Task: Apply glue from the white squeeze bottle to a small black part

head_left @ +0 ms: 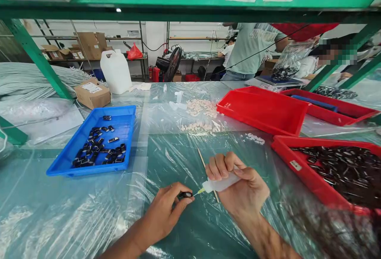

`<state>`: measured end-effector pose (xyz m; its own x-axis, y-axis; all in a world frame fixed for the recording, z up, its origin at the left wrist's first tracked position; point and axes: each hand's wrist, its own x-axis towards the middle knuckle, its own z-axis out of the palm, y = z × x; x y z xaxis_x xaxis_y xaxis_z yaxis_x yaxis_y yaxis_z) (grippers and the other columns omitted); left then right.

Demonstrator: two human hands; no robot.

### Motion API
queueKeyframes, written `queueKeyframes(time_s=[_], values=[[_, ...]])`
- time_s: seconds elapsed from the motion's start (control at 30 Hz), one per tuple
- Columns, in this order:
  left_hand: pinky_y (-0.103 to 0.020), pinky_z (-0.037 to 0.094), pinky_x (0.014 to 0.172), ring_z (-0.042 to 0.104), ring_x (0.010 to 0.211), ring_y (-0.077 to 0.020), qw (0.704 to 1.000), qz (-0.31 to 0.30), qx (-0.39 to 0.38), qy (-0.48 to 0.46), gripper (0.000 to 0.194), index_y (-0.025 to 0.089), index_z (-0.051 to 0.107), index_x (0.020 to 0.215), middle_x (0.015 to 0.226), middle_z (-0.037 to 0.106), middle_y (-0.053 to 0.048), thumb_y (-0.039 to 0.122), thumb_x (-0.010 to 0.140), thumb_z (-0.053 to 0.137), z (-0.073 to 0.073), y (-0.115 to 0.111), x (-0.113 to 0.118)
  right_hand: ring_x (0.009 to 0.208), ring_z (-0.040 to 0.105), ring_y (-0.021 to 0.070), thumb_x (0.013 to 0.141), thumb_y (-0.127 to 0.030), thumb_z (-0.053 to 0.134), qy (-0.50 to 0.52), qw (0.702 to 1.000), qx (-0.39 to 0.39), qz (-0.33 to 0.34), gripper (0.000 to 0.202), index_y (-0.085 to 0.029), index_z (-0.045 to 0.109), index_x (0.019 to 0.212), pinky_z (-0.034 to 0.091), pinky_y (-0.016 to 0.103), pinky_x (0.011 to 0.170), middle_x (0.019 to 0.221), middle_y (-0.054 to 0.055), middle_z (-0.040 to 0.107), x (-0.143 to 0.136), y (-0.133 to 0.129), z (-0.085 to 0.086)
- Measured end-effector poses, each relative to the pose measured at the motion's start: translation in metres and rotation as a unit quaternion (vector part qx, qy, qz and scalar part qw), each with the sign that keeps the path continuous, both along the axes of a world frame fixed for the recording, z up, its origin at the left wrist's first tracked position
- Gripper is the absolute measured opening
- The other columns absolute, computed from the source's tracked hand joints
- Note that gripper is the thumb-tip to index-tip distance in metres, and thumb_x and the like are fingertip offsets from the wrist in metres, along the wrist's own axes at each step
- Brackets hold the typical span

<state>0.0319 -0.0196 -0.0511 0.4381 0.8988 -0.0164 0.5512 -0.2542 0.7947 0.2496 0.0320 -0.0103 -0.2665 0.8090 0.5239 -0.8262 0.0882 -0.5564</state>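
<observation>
My left hand (165, 211) pinches a small black part (185, 194) between thumb and fingers, low over the plastic-covered table. My right hand (238, 185) grips a small white squeeze bottle (219, 184) whose yellow nozzle tip (200, 191) points at the black part and almost touches it. A thin wooden stick (205, 167) lies on the plastic sheet just behind the bottle.
A blue tray (89, 142) with several small black parts sits at the left. A red tray (327, 171) full of black parts is at the right, with two more red trays (263, 110) behind. Small white pieces (199, 110), a white jug (116, 70), a cardboard box (92, 94) and other people stand farther back.
</observation>
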Motion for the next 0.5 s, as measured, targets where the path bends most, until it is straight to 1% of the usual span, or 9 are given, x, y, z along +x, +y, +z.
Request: queueKeyframes(time_s=[0.1, 0.17, 0.27, 0.33, 0.43, 0.5], values=[[-0.030, 0.055, 0.076, 0.070, 0.083, -0.0210, 1.000, -0.022, -0.005, -0.009, 0.006, 0.040, 0.065, 0.119, 0.104, 0.077, 0.009, 0.040, 0.115, 0.061, 0.002, -0.003, 0.000, 0.080, 0.025, -0.0072, 0.109, -0.051, 0.031, -0.018, 1.000, 0.002, -0.002, 0.065, 0.010, 0.023, 0.090, 0.038, -0.004, 0.087, 0.067, 0.007, 0.005, -0.002, -0.002, 0.004], [-0.030, 0.054, 0.078, 0.071, 0.087, -0.0208, 0.999, -0.034, -0.010, -0.007, 0.008, 0.040, 0.063, 0.122, 0.106, 0.077, 0.009, 0.037, 0.115, 0.062, 0.005, -0.005, 0.000, 0.080, 0.026, -0.0072, 0.110, -0.052, 0.029, -0.024, 1.000, 0.003, -0.010, 0.066, 0.010, 0.023, 0.089, 0.038, -0.004, 0.087, 0.066, 0.007, 0.006, -0.002, -0.005, 0.005], [-0.028, 0.054, 0.081, 0.071, 0.092, -0.0205, 0.999, -0.035, -0.010, 0.008, 0.011, 0.040, 0.062, 0.125, 0.106, 0.075, 0.007, 0.036, 0.115, 0.062, 0.009, -0.008, 0.003, 0.081, 0.028, -0.0071, 0.112, -0.052, 0.027, -0.037, 0.999, 0.011, -0.029, 0.067, 0.010, 0.024, 0.087, 0.039, -0.004, 0.088, 0.066, 0.007, 0.008, -0.001, -0.012, 0.007], [-0.027, 0.054, 0.076, 0.070, 0.088, -0.0202, 0.999, -0.040, 0.009, -0.012, 0.009, 0.038, 0.062, 0.124, 0.102, 0.073, 0.006, 0.035, 0.115, 0.061, 0.010, -0.009, 0.005, 0.081, 0.029, -0.0072, 0.113, -0.054, 0.027, -0.056, 0.998, 0.020, -0.036, 0.070, 0.010, 0.024, 0.084, 0.039, -0.004, 0.089, 0.065, 0.007, 0.009, 0.000, -0.018, 0.011], [-0.029, 0.050, 0.061, 0.065, 0.073, -0.0202, 0.996, -0.056, 0.038, -0.056, 0.006, 0.033, 0.063, 0.119, 0.093, 0.069, 0.002, 0.033, 0.117, 0.058, 0.011, -0.007, 0.009, 0.080, 0.030, -0.0072, 0.113, -0.057, 0.028, -0.097, 0.994, 0.025, -0.036, 0.075, 0.011, 0.024, 0.080, 0.038, -0.003, 0.089, 0.064, 0.007, 0.010, 0.003, -0.028, 0.021], [-0.030, 0.049, 0.059, 0.063, 0.070, -0.0203, 0.994, -0.067, 0.057, -0.060, 0.006, 0.030, 0.063, 0.119, 0.090, 0.066, 0.000, 0.031, 0.117, 0.057, 0.013, -0.005, 0.011, 0.081, 0.031, -0.0072, 0.113, -0.055, 0.031, -0.128, 0.991, 0.032, -0.030, 0.076, 0.011, 0.025, 0.075, 0.038, -0.003, 0.090, 0.064, 0.008, 0.013, 0.005, -0.034, 0.028]])
